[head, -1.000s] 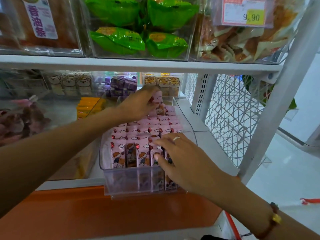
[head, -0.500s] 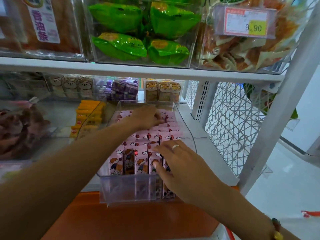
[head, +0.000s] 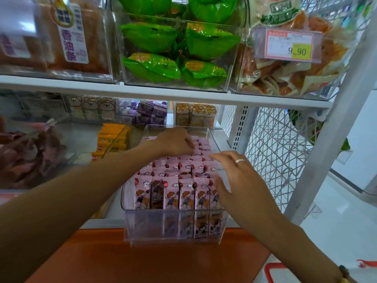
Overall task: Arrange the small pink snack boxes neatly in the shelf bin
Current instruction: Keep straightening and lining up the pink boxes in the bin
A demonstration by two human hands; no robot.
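The clear plastic shelf bin (head: 175, 231) sat at the front edge of the white shelf (head: 163, 92), jutting a little over the orange ledge (head: 142, 260) below. It was packed with upright small pink snack boxes (head: 171, 193) in rows running from front to back, each printed with a cartoon child and a red balloon.

The left hand (head: 173, 142) reached to the far rows, its fingers curled downward with the tips on the box tops beneath them; whether they actually pinched a box, I could not tell. The right hand (head: 238, 180) hovered at the near right corner of the bin, fingers loosely spread and fairly straight (a pale ring on one of them), the fingertips stretched over the middle rows and the thumb pointing toward the front boxes just left of it. It gripped nothing that I could see.

Beyond the left fingers stood purple boxes (head: 151, 113) and bear-faced packs (head: 195, 116). Further left were orange packets (head: 112, 137). Above, green snack bags (head: 177, 52) filled a clear bin, beside a price tag (head: 289, 45) reading 9.90.
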